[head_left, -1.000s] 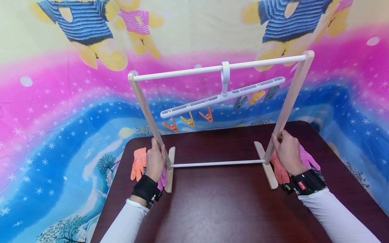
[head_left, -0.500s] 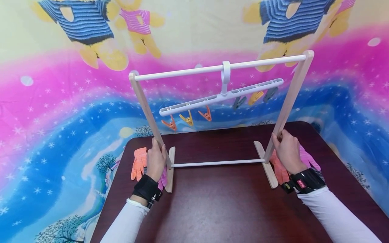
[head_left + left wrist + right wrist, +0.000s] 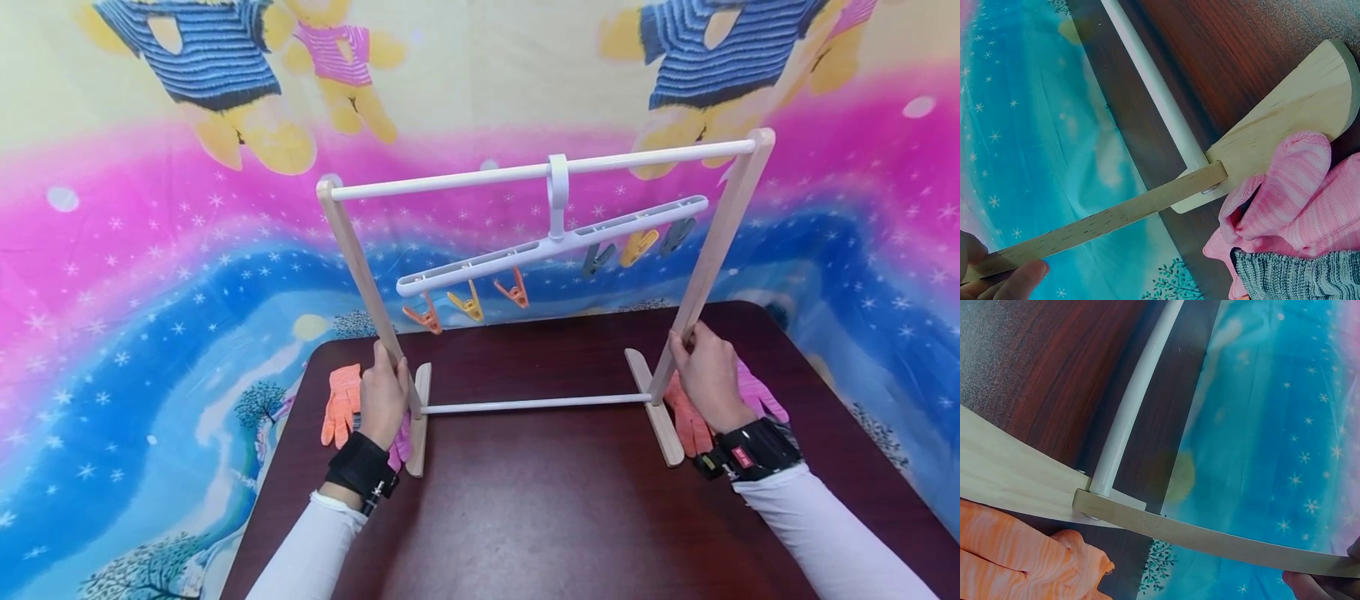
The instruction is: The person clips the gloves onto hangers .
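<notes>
A wooden drying rack with white crossbars stands on the table. My left hand grips its left upright low down, and my right hand grips the right upright at about the same height. From the top bar hangs a white clip hanger, tilted with its left end lower. Orange, yellow and grey clothespins dangle under it. In the left wrist view, fingers wrap the upright near its lower end of the frame. The right wrist view shows fingertips against the other upright.
An orange glove and a pink glove lie by the left foot. Beside the right foot are another orange glove and a purple-pink glove. A printed cloth hangs behind the dark table.
The hanger swings slightly on the bar, its ends rising a little and then dropping again. Both hands keep their grip on the uprights, and the rack stays nearly in place.
</notes>
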Available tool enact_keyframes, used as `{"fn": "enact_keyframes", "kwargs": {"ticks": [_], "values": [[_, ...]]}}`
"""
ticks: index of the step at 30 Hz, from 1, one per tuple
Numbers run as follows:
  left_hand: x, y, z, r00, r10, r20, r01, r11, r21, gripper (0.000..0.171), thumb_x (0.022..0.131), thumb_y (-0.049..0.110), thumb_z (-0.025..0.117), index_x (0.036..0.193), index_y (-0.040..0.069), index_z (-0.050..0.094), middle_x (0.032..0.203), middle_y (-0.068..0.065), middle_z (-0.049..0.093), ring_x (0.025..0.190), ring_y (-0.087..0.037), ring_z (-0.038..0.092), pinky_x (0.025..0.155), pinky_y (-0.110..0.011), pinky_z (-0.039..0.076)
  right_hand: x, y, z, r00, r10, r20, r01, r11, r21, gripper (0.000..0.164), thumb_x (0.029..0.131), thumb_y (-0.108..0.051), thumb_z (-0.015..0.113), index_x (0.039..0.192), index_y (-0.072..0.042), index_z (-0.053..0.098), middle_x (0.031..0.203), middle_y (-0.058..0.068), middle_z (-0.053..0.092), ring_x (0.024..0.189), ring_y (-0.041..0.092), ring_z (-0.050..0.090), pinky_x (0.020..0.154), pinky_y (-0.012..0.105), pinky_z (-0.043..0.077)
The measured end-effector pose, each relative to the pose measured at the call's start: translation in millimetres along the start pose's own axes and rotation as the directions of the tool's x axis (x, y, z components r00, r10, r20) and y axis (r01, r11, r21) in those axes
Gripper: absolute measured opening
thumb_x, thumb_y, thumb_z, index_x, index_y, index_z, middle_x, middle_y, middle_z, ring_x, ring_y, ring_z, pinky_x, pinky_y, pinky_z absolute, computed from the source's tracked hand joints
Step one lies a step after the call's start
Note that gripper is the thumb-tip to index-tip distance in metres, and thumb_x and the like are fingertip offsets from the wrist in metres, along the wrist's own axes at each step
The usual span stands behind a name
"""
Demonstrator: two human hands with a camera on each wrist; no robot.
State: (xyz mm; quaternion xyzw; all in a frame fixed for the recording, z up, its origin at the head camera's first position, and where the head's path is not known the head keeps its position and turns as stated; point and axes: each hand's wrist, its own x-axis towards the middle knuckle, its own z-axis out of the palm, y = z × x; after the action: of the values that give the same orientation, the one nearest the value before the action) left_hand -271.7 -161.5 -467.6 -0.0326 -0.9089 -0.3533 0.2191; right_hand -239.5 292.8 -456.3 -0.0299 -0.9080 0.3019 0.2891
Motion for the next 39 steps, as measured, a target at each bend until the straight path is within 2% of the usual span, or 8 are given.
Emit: {"fn": "enact_keyframes", "kwargs": {"ticks": [7, 18, 26, 39], "values": [[-0.9, 0.5, -0.8, 1.000, -0.022, 0.012, 0.022, 1.000, -0.003, 0.024, 0.106, 0.018, 0.051, 0.123, 0.001, 0.045, 0.087, -0.025, 0.069, 0.077, -0.038, 0.075, 0.058, -0.046, 0.061, -0.7, -0.5, -0.3, 1.000, -0.009, 0.002, 0.009, 1.000, 0.009, 0.026, 0.102, -0.015, 0.058, 0.090, 0.008, 0.060, 0.075, 0.029, 0.067, 0.066, 0.045, 0.069, 0.044, 0.025, 0.037], [-0.6, 0.9, -0.4, 1.000, -0.009, 0.003, 0.009, 1.000, -0.007, 0.023, 0.105, 0.014, 0.052, 0.122, 0.000, 0.044, 0.089, -0.026, 0.070, 0.077, -0.039, 0.075, 0.060, -0.047, 0.061, -0.1, -1.6, -1.0, 1.000, 0.010, 0.003, -0.010, 1.000, 0.000, 0.026, 0.102, -0.016, 0.058, 0.090, 0.007, 0.060, 0.075, 0.028, 0.066, 0.067, 0.044, 0.069, 0.045, 0.026, 0.037], [-1.4, 1.3, -0.3, 1.000, -0.018, 0.007, 0.018, 1.000, 0.013, 0.024, 0.106, 0.016, 0.051, 0.122, 0.001, 0.043, 0.089, -0.027, 0.069, 0.078, -0.040, 0.075, 0.059, -0.047, 0.061, -1.7, -2.4, -2.8, 1.000, 0.016, 0.008, -0.016, 1.000, -0.003, 0.025, 0.102, -0.015, 0.058, 0.090, 0.007, 0.060, 0.076, 0.029, 0.068, 0.067, 0.045, 0.070, 0.044, 0.027, 0.037], [-3.4, 0.6, 0.1, 1.000, 0.012, -0.011, -0.012, 1.000, -0.019, 0.021, 0.105, 0.015, 0.052, 0.117, 0.000, 0.045, 0.086, -0.025, 0.069, 0.073, -0.038, 0.074, 0.056, -0.044, 0.060, -3.3, -0.8, -2.3, 1.000, -0.004, -0.014, 0.004, 1.000, -0.002, 0.024, 0.101, -0.014, 0.059, 0.088, 0.007, 0.059, 0.074, 0.029, 0.066, 0.063, 0.043, 0.068, 0.042, 0.026, 0.033]]}}
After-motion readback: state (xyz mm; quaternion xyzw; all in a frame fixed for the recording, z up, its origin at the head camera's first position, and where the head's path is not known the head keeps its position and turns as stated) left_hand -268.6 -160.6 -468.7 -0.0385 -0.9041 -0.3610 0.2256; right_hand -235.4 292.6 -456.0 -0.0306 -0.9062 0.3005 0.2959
